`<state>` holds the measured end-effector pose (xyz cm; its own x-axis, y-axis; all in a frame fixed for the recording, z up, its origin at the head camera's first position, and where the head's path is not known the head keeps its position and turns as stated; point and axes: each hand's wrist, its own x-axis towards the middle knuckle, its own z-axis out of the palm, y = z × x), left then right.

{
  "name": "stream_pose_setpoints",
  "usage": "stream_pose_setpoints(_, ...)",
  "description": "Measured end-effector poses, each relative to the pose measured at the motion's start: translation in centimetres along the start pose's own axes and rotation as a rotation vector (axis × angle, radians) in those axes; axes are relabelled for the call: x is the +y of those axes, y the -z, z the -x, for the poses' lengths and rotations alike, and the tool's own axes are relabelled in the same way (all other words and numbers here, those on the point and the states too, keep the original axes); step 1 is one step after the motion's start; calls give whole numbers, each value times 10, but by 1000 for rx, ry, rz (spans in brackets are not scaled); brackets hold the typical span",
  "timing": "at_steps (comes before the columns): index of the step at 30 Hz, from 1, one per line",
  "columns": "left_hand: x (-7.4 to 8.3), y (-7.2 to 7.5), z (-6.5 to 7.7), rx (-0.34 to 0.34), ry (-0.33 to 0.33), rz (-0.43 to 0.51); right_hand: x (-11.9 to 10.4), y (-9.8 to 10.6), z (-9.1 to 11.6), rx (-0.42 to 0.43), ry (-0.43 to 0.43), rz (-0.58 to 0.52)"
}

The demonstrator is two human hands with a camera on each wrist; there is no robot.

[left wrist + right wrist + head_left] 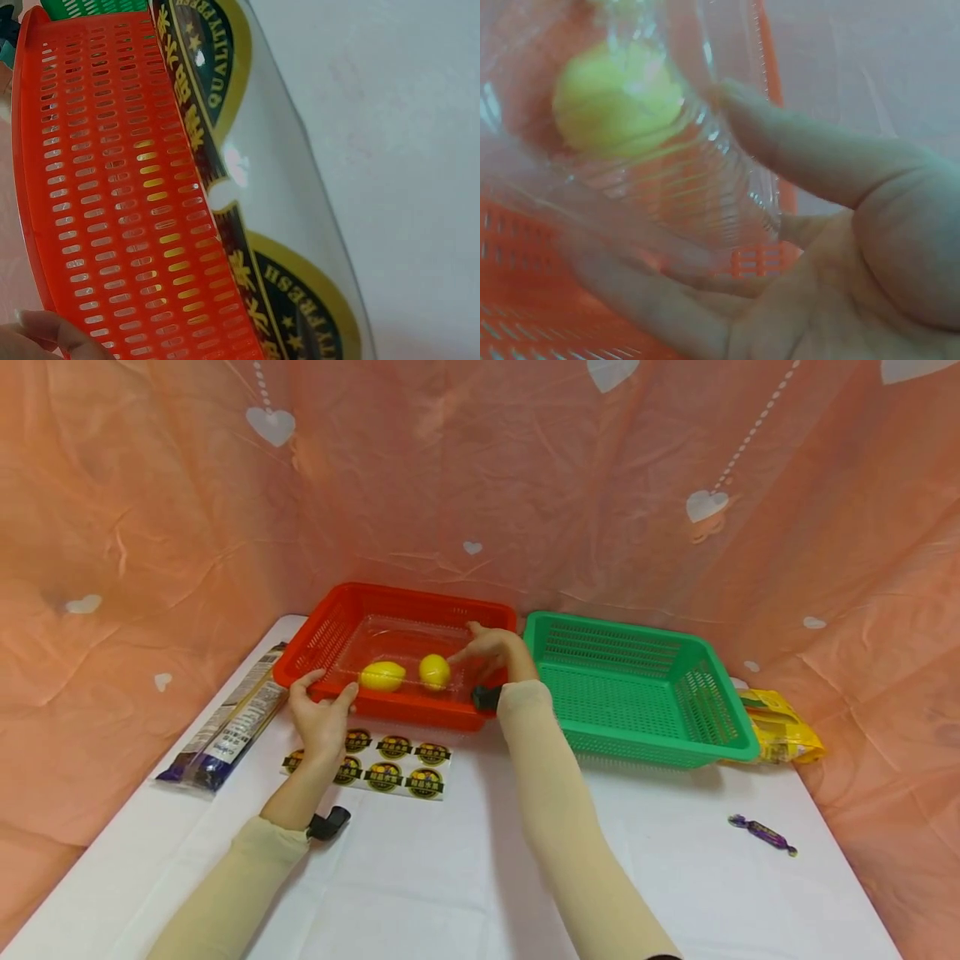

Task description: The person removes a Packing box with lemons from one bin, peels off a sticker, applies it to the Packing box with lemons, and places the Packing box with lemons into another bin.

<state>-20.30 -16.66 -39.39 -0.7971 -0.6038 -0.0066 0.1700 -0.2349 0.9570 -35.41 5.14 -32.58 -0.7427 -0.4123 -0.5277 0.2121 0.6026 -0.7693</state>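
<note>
Inside the red basket (423, 717) lies a clear plastic box (397, 639) with two lemons in it, one lemon (382, 677) at the left and another lemon (434, 672) at the right. My right hand (493, 649) reaches into the basket and holds the box's right end, thumb on one side and fingers beneath. My left hand (324, 718) is at the basket's front-left corner, its thumb and a finger spread over the rim. Whether it grips the rim or the box is hidden. In the left wrist view its fingers (52, 330) lie by the rim.
A green basket (615, 693) stands to the right, with a yellow packet (783, 727) beside it. A sheet of round fruit labels (384, 774) lies in front of the red basket. Long packets (232, 727) lie at the left, a purple wrapped candy (763, 835) at the right.
</note>
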Motion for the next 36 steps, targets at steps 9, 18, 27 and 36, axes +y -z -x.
stream_pose_setpoints(9,0,1,0,5,1,-17,2,-2,-6,-33,51,-102)
stream_pose_setpoints(18,0,0,-3,12,-11,-1,-1,-5,-10,20,79,-156)
stream_pose_setpoints(27,-1,3,-4,31,-11,-8,-4,-6,-7,39,107,-214)
stream_pose_setpoints(36,0,0,-2,29,1,6,-13,12,12,58,155,-322)
